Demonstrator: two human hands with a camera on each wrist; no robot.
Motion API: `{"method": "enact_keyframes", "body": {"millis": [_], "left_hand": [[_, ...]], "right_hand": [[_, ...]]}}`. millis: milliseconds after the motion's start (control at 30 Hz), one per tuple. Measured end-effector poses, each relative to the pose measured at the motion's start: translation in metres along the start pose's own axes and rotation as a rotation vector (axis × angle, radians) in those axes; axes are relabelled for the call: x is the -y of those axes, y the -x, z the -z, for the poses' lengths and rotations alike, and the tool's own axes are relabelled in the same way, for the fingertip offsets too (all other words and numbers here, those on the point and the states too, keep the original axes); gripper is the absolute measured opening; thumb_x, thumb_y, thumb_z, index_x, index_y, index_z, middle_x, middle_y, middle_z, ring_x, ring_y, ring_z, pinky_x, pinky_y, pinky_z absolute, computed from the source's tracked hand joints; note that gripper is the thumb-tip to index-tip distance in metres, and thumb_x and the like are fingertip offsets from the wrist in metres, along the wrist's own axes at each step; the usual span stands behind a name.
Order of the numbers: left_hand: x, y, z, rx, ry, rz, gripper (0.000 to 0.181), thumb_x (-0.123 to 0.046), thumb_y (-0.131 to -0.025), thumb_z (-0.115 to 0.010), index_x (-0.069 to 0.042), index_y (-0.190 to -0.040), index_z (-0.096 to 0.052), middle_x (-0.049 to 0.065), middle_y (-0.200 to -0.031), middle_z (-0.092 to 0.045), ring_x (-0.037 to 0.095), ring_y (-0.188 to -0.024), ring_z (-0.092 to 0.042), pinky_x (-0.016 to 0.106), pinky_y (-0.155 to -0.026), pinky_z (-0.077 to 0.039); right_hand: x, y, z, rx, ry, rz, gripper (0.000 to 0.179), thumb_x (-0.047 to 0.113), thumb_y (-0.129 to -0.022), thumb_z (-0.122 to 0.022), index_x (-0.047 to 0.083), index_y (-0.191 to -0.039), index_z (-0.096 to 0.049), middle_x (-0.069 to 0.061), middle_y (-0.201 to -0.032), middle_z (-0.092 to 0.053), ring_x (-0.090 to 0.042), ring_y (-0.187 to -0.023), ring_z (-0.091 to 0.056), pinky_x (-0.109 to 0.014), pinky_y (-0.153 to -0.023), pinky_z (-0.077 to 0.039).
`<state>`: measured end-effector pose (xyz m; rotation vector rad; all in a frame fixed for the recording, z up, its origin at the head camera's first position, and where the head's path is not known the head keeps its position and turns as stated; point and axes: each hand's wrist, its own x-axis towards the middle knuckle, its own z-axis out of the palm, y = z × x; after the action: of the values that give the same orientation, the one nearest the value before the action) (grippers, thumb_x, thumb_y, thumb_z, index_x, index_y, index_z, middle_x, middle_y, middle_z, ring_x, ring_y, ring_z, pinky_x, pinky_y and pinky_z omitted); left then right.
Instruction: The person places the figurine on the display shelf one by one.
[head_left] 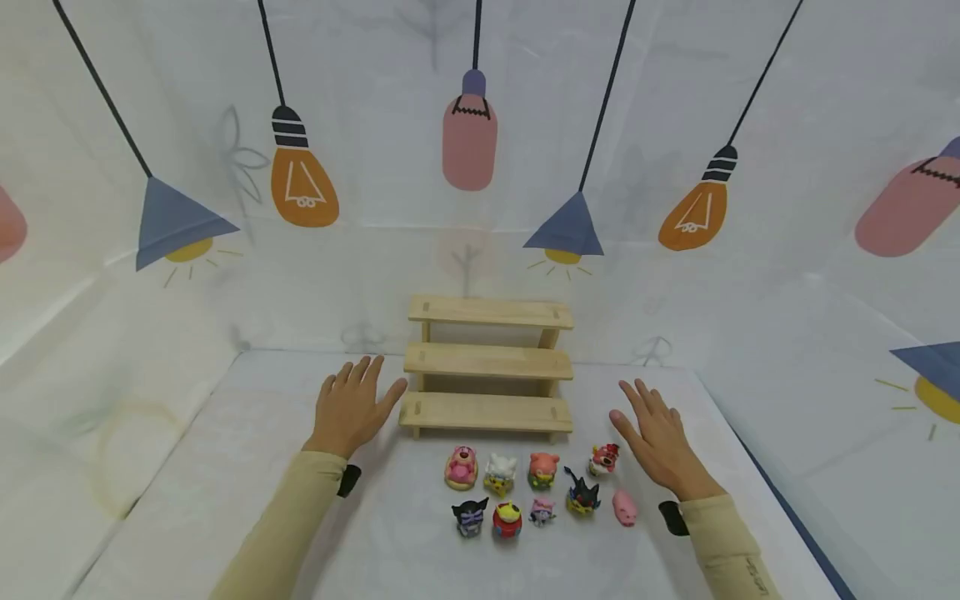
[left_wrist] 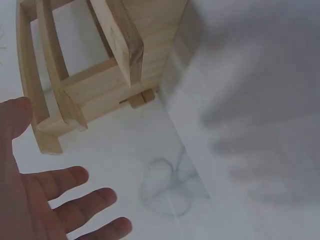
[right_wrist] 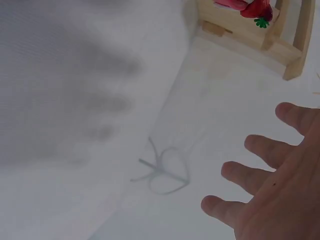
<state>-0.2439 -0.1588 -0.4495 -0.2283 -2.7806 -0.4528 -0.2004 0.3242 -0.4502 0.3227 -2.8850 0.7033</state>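
My left hand (head_left: 351, 407), fingers spread and holding nothing, hovers left of a three-tier wooden shelf (head_left: 487, 410). On the other side my right hand (head_left: 660, 437) is likewise spread and empty, closest to a red-and-white figurine (head_left: 603, 459). Several small toy figurines stand before the shelf: a pink bear (head_left: 461, 468), a white one (head_left: 500, 473), a coral one (head_left: 543, 470) and a black spiky one (head_left: 582, 496). Nearer me are a black-and-purple figurine (head_left: 470, 517), a red one with a yellow top (head_left: 507, 520), a little pink-and-grey one (head_left: 542, 512) and a pink oval one (head_left: 624, 507).
All this is on a white tabletop (head_left: 405, 558). White sheeting (head_left: 390, 267) printed with hanging lamps and bulbs encloses the back and sides. The shelf stands close to the back sheet, its steps bare.
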Motion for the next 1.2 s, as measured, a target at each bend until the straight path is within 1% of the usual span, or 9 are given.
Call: {"method": "enact_keyframes", "body": {"millis": [133,233,300,367,500,733,867,1000,1200], "left_hand": [[0.005,-0.023,0.006,-0.189,-0.039,-0.105,0.063,-0.048,-0.101,-0.059,0.0,-0.142,-0.055,0.026,-0.136,-0.06,0.049,-0.121,-0.056,0.065,-0.099,-0.042],[0.008,-0.044,0.013,-0.265,0.029,-0.144,0.057,-0.04,-0.098,-0.067,-0.002,-0.139,-0.058,0.023,-0.134,-0.062,0.048,-0.118,-0.058,0.064,-0.095,-0.045],[0.008,-0.058,0.016,-0.271,0.083,-0.156,0.054,-0.038,-0.098,-0.069,-0.004,-0.139,-0.059,0.02,-0.135,-0.063,0.045,-0.12,-0.058,0.063,-0.095,-0.045],[0.007,-0.069,0.016,-0.266,0.106,-0.168,0.052,-0.037,-0.097,-0.07,-0.006,-0.138,-0.062,0.017,-0.136,-0.063,0.043,-0.122,-0.058,0.062,-0.095,-0.045],[0.003,-0.083,0.016,-0.262,0.091,-0.18,0.047,-0.036,-0.096,-0.072,-0.009,-0.134,-0.066,0.013,-0.136,-0.064,0.038,-0.124,-0.057,0.06,-0.096,-0.045],[-0.003,-0.087,0.01,-0.227,0.091,-0.184,0.037,-0.036,-0.096,-0.072,-0.01,-0.123,-0.073,0.012,-0.133,-0.066,0.038,-0.123,-0.058,0.059,-0.096,-0.046],[-0.005,-0.089,0.007,-0.23,0.1,-0.193,0.035,-0.036,-0.097,-0.071,-0.01,-0.121,-0.073,0.011,-0.132,-0.067,0.038,-0.123,-0.058,0.059,-0.096,-0.046],[-0.007,-0.091,0.005,-0.236,0.106,-0.194,0.035,-0.036,-0.097,-0.071,-0.009,-0.12,-0.074,0.01,-0.133,-0.067,0.036,-0.122,-0.059,0.057,-0.095,-0.047],[-0.012,-0.096,-0.004,-0.26,0.119,-0.193,0.036,-0.035,-0.096,-0.072,-0.009,-0.12,-0.074,0.008,-0.132,-0.067,0.035,-0.121,-0.06,0.056,-0.093,-0.049]], "right_hand": [[-0.001,0.005,0.001,-0.024,-0.041,0.012,0.064,0.041,-0.108,-0.045,0.007,-0.16,-0.028,-0.029,-0.162,-0.023,-0.057,-0.146,-0.014,-0.073,-0.11,-0.01],[-0.003,0.01,-0.001,-0.027,-0.068,0.022,0.061,0.039,-0.108,-0.048,0.008,-0.158,-0.032,-0.028,-0.159,-0.031,-0.055,-0.144,-0.023,-0.072,-0.109,-0.017],[-0.004,0.013,-0.002,-0.01,-0.086,0.019,0.061,0.04,-0.107,-0.049,0.01,-0.158,-0.034,-0.025,-0.158,-0.035,-0.052,-0.143,-0.027,-0.072,-0.108,-0.022],[-0.005,0.017,-0.002,0.015,-0.109,0.012,0.061,0.041,-0.107,-0.051,0.011,-0.158,-0.035,-0.023,-0.157,-0.038,-0.049,-0.142,-0.03,-0.072,-0.107,-0.025],[-0.007,0.02,-0.002,0.06,-0.121,-0.011,0.064,0.047,-0.104,-0.055,0.015,-0.157,-0.039,-0.017,-0.157,-0.041,-0.045,-0.142,-0.034,-0.07,-0.106,-0.029],[-0.006,0.023,-0.007,0.097,-0.088,-0.017,0.068,0.054,-0.095,-0.067,0.017,-0.149,-0.051,-0.015,-0.149,-0.051,-0.045,-0.137,-0.043,-0.069,-0.103,-0.036],[-0.006,0.024,-0.013,0.128,-0.063,-0.006,0.065,0.055,-0.091,-0.07,0.016,-0.142,-0.059,-0.013,-0.142,-0.058,-0.043,-0.131,-0.051,-0.067,-0.1,-0.041],[-0.008,0.023,-0.016,0.15,-0.045,0.004,0.055,0.049,-0.091,-0.074,0.016,-0.134,-0.065,-0.006,-0.131,-0.066,-0.037,-0.122,-0.059,-0.063,-0.098,-0.045],[-0.01,0.023,-0.019,0.171,-0.063,-0.002,0.041,0.038,-0.091,-0.077,0.016,-0.124,-0.068,0.003,-0.115,-0.07,-0.029,-0.113,-0.064,-0.058,-0.096,-0.048]]}}
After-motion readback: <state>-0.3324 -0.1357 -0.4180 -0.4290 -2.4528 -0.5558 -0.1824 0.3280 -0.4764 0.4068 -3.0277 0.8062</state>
